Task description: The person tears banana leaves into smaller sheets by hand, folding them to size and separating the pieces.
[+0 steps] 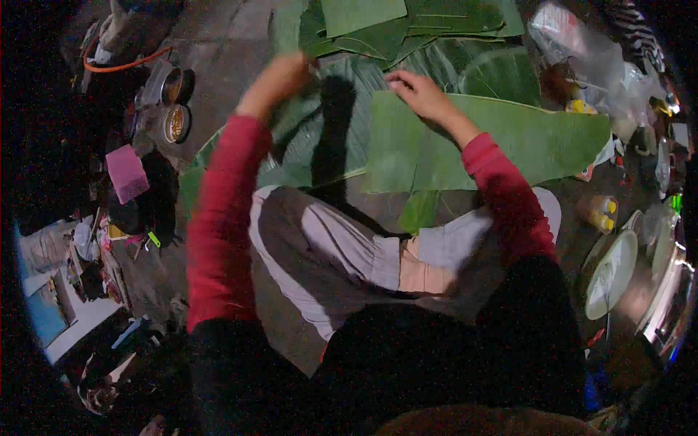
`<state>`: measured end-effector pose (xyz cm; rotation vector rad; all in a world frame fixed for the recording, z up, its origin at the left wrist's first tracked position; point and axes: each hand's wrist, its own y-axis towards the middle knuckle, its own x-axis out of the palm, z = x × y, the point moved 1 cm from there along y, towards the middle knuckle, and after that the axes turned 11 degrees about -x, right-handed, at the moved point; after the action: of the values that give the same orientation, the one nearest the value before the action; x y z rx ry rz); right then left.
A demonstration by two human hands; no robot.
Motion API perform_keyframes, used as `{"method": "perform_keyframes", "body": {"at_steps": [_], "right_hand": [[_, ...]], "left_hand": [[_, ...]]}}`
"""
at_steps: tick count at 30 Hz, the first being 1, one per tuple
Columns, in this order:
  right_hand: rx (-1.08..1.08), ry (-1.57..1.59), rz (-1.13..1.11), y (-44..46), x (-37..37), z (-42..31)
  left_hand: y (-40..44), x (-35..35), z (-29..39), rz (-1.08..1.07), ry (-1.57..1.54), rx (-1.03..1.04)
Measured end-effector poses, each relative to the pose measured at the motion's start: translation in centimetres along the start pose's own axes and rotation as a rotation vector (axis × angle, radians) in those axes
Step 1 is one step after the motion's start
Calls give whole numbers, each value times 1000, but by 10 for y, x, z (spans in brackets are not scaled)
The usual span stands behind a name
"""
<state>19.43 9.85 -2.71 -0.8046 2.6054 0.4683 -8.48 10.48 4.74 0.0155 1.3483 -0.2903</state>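
Observation:
Large green leaf pieces [487, 138] lie spread on the ground in front of my crossed legs, with more leaf sheets [363, 16] stacked behind them. My left hand [285, 78] is raised over the left part of the leaves, blurred, its fingers hidden or smeared. My right hand [420, 96] is at the upper left edge of the wide light-green leaf, its fingers curled with the thumb and fingertips close together; anything between them is too small to make out. A small leaf strip [419, 211] hangs toward my lap.
On the left are two round containers [177, 123], a pink block [126, 173] and an orange cord [131, 67]. Clear plastic bags [582, 54] lie at the upper right. Bottles with yellow caps [602, 214] and a pale round basin [611, 275] stand at the right.

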Motion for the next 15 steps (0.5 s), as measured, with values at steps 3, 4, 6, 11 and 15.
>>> {"method": "perform_keyframes", "body": {"at_steps": [3,4,6,11,15], "right_hand": [[61,73,-75,-4,-14,14],[96,138,-126,-5,-19,17],[108,-72,-172,-10,-32,15],[27,-656,-218,-27,-56,19],[63,-409,-234,-26,-51,31]], "left_hand": [[56,-57,46,129,313,203],[62,-78,75,170,432,254],[80,-82,98,215,543,314],[118,-15,97,500,258,397],[37,58,106,30,-236,239]]}}
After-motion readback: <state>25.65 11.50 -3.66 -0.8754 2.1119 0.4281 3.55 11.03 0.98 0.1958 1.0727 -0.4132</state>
